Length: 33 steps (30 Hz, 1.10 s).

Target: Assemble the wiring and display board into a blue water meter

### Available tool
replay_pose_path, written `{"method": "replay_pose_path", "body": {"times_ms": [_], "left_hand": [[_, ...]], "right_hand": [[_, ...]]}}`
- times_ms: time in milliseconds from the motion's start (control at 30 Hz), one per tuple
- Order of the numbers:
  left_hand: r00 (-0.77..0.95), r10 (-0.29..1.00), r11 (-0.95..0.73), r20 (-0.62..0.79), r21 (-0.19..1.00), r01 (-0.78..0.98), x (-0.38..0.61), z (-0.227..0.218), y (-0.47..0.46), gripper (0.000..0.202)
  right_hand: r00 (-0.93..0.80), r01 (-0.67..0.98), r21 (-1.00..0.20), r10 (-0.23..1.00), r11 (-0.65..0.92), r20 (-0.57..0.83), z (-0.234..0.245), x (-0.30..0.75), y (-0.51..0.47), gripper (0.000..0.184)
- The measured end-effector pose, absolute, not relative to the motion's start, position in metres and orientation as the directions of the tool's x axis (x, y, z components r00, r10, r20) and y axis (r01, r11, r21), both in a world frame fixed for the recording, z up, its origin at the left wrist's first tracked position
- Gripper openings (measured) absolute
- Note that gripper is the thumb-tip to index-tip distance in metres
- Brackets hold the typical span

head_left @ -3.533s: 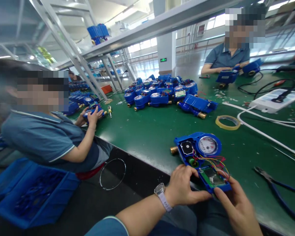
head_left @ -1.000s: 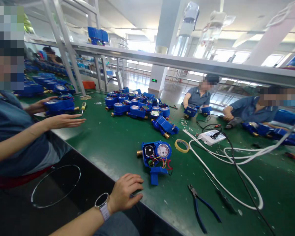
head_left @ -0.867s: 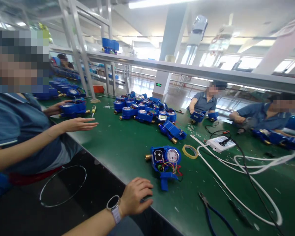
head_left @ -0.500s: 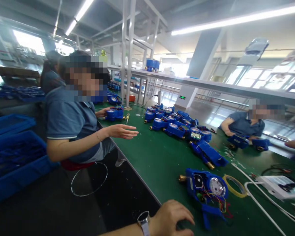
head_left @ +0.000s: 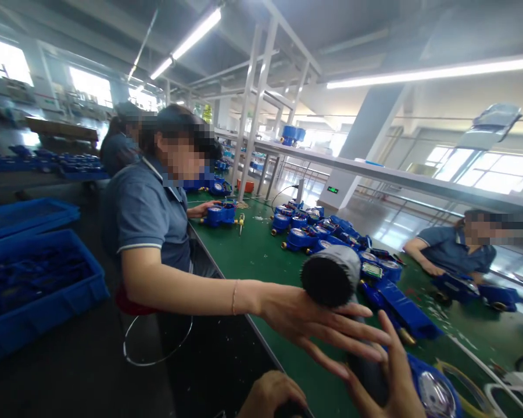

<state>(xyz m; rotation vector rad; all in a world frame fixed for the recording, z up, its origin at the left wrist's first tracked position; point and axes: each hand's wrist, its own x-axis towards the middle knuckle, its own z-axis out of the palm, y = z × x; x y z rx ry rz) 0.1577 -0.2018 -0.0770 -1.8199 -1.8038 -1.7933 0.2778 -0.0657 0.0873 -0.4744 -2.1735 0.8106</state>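
A grey heat gun (head_left: 352,262) with a round, black ribbed end is tilted above the bench. My right hand (head_left: 396,386) is around its lower grey part at the bottom, thumb and a finger on either side. Another person's hand (head_left: 305,319) crosses from the left, fingers stretched across the same tool and close to my fingertips. At the bottom edge, my left hand (head_left: 268,395) is curled around something dark, mostly cut off by the frame. Just beyond my right hand lies an opened blue meter (head_left: 436,389), partly hidden.
Several blue meters (head_left: 303,238) crowd the green bench (head_left: 248,249). A yellow tape ring (head_left: 466,380) and white cable (head_left: 475,363) lie at right. One co-worker (head_left: 148,215) sits at left, another (head_left: 457,249) across. Blue crates (head_left: 91,290) stand on the floor at left.
The heat gun and my right hand have come into view. The neighbour's hand has reached right to the tool. My left hand sits lower and further left; the view has shifted.
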Motion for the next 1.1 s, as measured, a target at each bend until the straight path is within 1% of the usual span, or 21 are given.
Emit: {"method": "replay_pose_path", "body": {"times_ms": [33, 100, 200, 267, 400, 567, 667, 733, 800, 867, 933, 1000, 1033, 1100], "left_hand": [[-0.336, 0.664, -0.325, 0.668, 0.662, 0.676, 0.153, -0.076, -0.208, 0.034], [-0.367, 0.651, -0.315, 0.664, 0.677, 0.666, 0.147, -0.071, -0.217, 0.033], [-0.421, 0.627, -0.288, 0.655, 0.698, 0.655, 0.144, -0.061, -0.226, 0.031], [-0.447, 0.614, -0.269, 0.65, 0.705, 0.656, 0.144, -0.053, -0.231, 0.028], [-0.481, 0.614, -0.224, 0.626, 0.723, 0.654, 0.146, -0.039, -0.241, 0.015], [-0.534, 0.584, -0.197, 0.612, 0.745, 0.638, 0.142, -0.034, -0.253, 0.013], [-0.54, 0.581, -0.187, 0.608, 0.746, 0.639, 0.14, -0.037, -0.255, 0.013], [-0.534, 0.597, -0.179, 0.598, 0.749, 0.638, 0.141, -0.039, -0.254, 0.015], [-0.513, 0.623, -0.179, 0.59, 0.747, 0.641, 0.144, -0.039, -0.248, 0.016], [-0.475, 0.653, -0.192, 0.59, 0.736, 0.649, 0.149, -0.037, -0.237, 0.017], [-0.421, 0.695, -0.214, 0.583, 0.726, 0.653, 0.156, -0.032, -0.219, 0.019], [-0.354, 0.749, -0.238, 0.56, 0.727, 0.644, 0.166, -0.025, -0.197, 0.021], [-0.314, 0.778, -0.252, 0.544, 0.728, 0.637, 0.173, -0.021, -0.185, 0.022], [-0.228, 0.836, -0.271, 0.499, 0.737, 0.62, 0.187, -0.015, -0.16, 0.025]], "right_hand": [[-0.652, 0.053, -0.659, 0.526, 0.75, 0.547, 0.084, 0.264, -0.072, 0.081], [-0.669, 0.03, -0.653, 0.501, 0.756, 0.549, 0.08, 0.241, -0.082, 0.075], [-0.697, -0.006, -0.663, 0.472, 0.749, 0.54, 0.08, 0.21, -0.087, 0.081], [-0.722, -0.063, -0.677, 0.435, 0.734, 0.538, 0.085, 0.19, -0.088, 0.083], [-0.764, -0.15, -0.688, 0.359, 0.71, 0.537, 0.093, 0.158, -0.097, 0.075], [-0.803, -0.211, -0.651, 0.25, 0.729, 0.54, 0.09, 0.176, -0.106, 0.08], [-0.798, -0.214, -0.622, 0.232, 0.753, 0.556, 0.083, 0.219, -0.105, 0.069], [-0.769, -0.181, -0.607, 0.273, 0.774, 0.578, 0.075, 0.255, -0.102, 0.058], [-0.706, -0.112, -0.596, 0.358, 0.795, 0.611, 0.063, 0.293, -0.095, 0.049], [-0.593, -0.013, -0.593, 0.472, 0.805, 0.653, 0.048, 0.329, -0.083, 0.045], [-0.436, 0.101, -0.618, 0.593, 0.78, 0.677, 0.03, 0.361, -0.066, 0.044], [-0.278, 0.201, -0.677, 0.704, 0.708, 0.653, 0.012, 0.388, -0.043, 0.046], [-0.226, 0.238, -0.711, 0.75, 0.661, 0.621, 0.003, 0.398, -0.03, 0.046], [-0.186, 0.288, -0.762, 0.814, 0.581, 0.55, -0.015, 0.412, -0.006, 0.049]]}}
